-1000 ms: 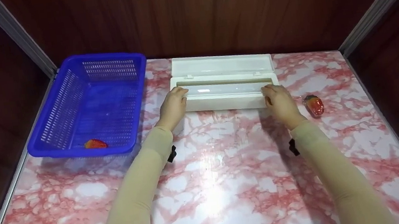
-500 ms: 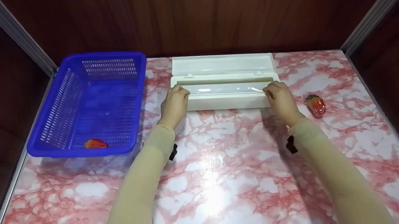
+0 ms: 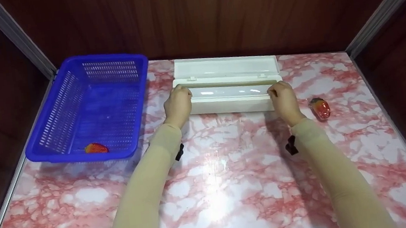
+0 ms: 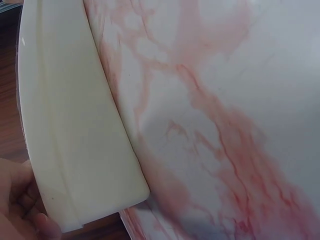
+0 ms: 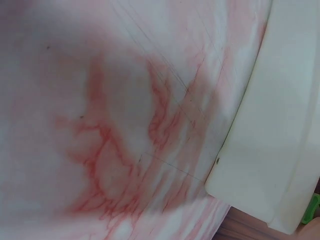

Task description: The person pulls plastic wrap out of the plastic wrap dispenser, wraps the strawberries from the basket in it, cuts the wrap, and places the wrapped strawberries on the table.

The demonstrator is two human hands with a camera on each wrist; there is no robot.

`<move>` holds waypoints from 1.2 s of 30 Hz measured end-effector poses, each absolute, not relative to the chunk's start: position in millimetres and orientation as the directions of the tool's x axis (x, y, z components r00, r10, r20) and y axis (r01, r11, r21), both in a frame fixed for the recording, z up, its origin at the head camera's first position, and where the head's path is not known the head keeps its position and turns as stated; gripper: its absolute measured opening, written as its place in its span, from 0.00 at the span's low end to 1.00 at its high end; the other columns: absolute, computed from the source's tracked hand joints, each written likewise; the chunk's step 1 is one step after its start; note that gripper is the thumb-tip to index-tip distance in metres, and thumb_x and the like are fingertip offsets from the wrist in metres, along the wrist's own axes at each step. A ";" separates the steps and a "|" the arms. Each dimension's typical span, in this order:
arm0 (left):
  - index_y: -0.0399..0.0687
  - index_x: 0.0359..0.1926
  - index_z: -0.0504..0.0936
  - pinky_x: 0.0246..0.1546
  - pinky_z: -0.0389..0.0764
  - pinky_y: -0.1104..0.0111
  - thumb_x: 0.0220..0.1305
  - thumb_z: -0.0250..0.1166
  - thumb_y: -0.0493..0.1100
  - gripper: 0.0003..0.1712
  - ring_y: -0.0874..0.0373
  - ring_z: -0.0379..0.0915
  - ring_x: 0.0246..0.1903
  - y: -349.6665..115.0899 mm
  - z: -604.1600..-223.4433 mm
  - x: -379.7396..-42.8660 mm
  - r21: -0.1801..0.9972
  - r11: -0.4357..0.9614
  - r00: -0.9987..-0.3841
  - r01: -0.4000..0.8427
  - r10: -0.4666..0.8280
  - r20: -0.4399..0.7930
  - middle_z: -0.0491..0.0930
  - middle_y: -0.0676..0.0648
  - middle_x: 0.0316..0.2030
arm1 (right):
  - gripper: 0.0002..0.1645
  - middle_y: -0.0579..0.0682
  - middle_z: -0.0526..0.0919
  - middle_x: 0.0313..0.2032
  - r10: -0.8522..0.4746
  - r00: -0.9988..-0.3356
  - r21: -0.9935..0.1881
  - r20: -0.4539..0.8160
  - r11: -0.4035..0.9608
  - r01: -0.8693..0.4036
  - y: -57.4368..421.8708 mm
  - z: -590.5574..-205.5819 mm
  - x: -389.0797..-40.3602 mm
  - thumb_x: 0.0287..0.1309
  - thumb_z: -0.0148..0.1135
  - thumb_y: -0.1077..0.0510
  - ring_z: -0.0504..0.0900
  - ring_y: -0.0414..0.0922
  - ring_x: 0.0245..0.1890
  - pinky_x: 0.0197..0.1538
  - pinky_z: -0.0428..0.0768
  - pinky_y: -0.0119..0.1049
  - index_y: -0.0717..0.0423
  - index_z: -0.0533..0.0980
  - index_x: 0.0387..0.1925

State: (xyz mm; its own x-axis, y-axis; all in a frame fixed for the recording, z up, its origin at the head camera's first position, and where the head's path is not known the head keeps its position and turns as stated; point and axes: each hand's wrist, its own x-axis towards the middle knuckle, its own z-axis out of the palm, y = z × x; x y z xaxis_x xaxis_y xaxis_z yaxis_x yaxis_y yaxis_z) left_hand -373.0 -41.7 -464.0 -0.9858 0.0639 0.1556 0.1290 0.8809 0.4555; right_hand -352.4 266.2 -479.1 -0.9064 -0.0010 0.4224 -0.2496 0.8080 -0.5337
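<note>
A long white plastic wrap dispenser box (image 3: 225, 106) stands at the back middle of the table, its lid (image 3: 226, 67) tipped back. Inside shows a shiny roll of plastic wrap (image 3: 223, 92). At the left front corner my left hand (image 3: 178, 105) pinches the wrap's edge, with finger and thumb curled at the box end (image 4: 95, 125) in the left wrist view. My right hand (image 3: 285, 102) pinches the wrap at the right corner in the same way. In the right wrist view that hand is almost wholly hidden past the box; a small green piece (image 5: 311, 209) shows there.
A blue basket (image 3: 134, 140) stands at the left with a red-yellow strawberry-like fruit (image 3: 96, 148) in it. Another red fruit in clear wrapping (image 3: 321, 108) lies right of my right hand. Dark wooden panels (image 3: 191, 14) close off the back and sides.
Both hands stay at the box ends, shifting only slightly. The right thumb and fingers have drawn together into a pinch, and the left fingers have moved a little up and inward.
</note>
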 end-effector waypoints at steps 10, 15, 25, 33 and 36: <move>0.49 0.39 0.74 0.33 0.78 0.61 0.59 0.52 0.35 0.09 0.56 0.69 0.45 -41.4 -461.5 -374.2 0.414 0.900 -0.988 0.134 0.088 0.129 0.73 0.51 0.43 | 0.07 0.62 0.74 0.30 -0.028 -0.913 -0.479 0.407 0.844 -0.240 266.3 -477.1 -357.3 0.52 0.47 0.73 0.70 0.55 0.38 0.45 0.71 0.44 0.69 0.73 0.32; 0.49 0.41 0.75 0.33 0.78 0.60 0.58 0.51 0.34 0.12 0.55 0.69 0.46 -42.6 -463.2 -375.5 0.417 0.897 -0.982 0.146 0.082 0.168 0.73 0.51 0.41 | 0.10 0.64 0.74 0.33 -0.052 -0.904 -0.423 0.425 0.871 -0.249 268.3 -476.2 -359.1 0.48 0.46 0.74 0.71 0.59 0.40 0.48 0.70 0.47 0.71 0.74 0.32; 0.47 0.41 0.79 0.36 0.78 0.62 0.57 0.48 0.33 0.15 0.53 0.72 0.43 -43.0 -461.1 -378.8 0.429 0.887 -0.979 0.172 0.104 0.178 0.71 0.46 0.39 | 0.06 0.60 0.79 0.28 -0.018 -0.868 -0.323 0.496 0.925 -0.203 269.2 -468.8 -359.7 0.47 0.51 0.71 0.74 0.57 0.34 0.42 0.71 0.47 0.66 0.76 0.26; 0.42 0.40 0.77 0.36 0.76 0.66 0.56 0.43 0.28 0.17 0.53 0.73 0.36 -43.6 -454.1 -381.9 0.546 0.815 -0.974 0.195 0.095 0.207 0.67 0.45 0.37 | 0.10 0.59 0.80 0.36 0.127 -0.921 -0.512 0.369 0.854 -0.087 268.9 -455.7 -365.4 0.54 0.49 0.67 0.76 0.54 0.41 0.46 0.74 0.45 0.62 0.78 0.32; 0.41 0.39 0.77 0.36 0.76 0.65 0.57 0.43 0.28 0.17 0.52 0.73 0.34 -43.9 -452.5 -383.3 0.572 0.797 -0.974 0.194 0.085 0.212 0.67 0.45 0.36 | 0.09 0.57 0.81 0.36 0.158 -0.919 -0.555 0.362 0.829 -0.077 269.1 -453.2 -366.8 0.55 0.51 0.65 0.78 0.52 0.40 0.45 0.75 0.43 0.61 0.78 0.32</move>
State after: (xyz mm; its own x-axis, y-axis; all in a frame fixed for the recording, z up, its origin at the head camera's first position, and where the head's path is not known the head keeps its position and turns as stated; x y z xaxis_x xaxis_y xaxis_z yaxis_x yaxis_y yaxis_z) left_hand -383.3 -43.9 -452.5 -0.9735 0.0851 0.2122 0.1943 0.7970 0.5719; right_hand -366.8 269.1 -453.2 -0.9185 0.1578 0.3625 -0.0766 0.8285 -0.5547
